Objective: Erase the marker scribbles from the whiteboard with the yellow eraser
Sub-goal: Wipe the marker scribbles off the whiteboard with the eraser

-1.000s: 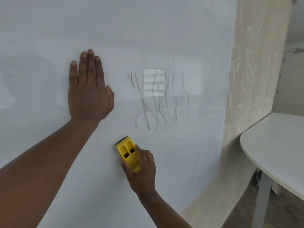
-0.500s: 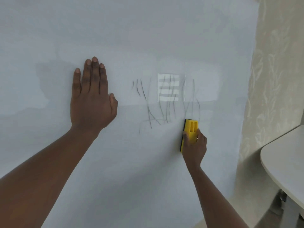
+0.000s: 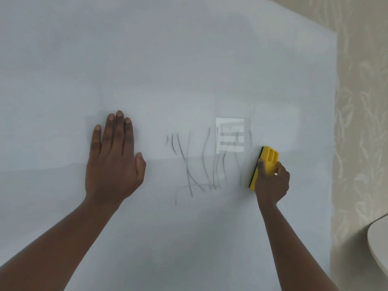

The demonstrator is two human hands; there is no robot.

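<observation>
The yellow eraser [image 3: 265,164], pinched upright in the right hand [image 3: 271,181] just right of the scribbles [image 3: 206,162] on the whiteboard [image 3: 189,70], should sweep flat and firm leftward toward the left hand [image 3: 114,158], whose fingers lie together, flat, left of the scribbles.

Whiteboard [image 3: 189,59]: I am seeing a large, glossy, pale grey-white panel standing upright and filling most of the view, with a bright window reflection showing right of centre.

Marker scribbles [image 3: 203,162]: I am seeing thin dark grey strokes, mostly long wavy verticals with a few slanted crossings low down, sitting in the middle of the board.

Yellow eraser [image 3: 265,164]: I am seeing a yellow plastic block with a ribbed back and a black pad along its left edge, standing nearly upright against the board, just right of the scribbles.
</observation>
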